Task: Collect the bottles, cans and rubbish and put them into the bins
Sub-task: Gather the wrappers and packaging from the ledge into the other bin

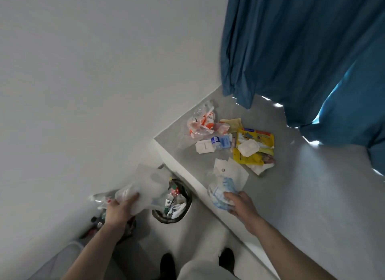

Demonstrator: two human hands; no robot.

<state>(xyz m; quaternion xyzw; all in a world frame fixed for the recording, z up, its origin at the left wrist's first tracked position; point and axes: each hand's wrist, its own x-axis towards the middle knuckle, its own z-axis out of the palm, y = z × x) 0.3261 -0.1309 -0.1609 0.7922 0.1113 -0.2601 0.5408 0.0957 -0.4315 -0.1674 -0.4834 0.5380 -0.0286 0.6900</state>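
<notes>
My left hand (119,209) grips a blurred, translucent white plastic wrapper (145,188) above the floor, just left of a round black bin (187,196) that holds bottles and scraps. My right hand (239,205) holds a crumpled white-and-blue plastic bag (221,191) at the near edge of a grey table (302,196). More rubbish lies farther back on the table: yellow packets (255,143), an orange-and-white plastic bag (201,124), a small blue-capped bottle (216,141) and white papers (230,171).
A second dark bin (129,225) with bottles sits under my left forearm by the white wall. Blue curtains (302,50) hang behind the table at the right. My dark shoes (167,261) stand on the pale floor below.
</notes>
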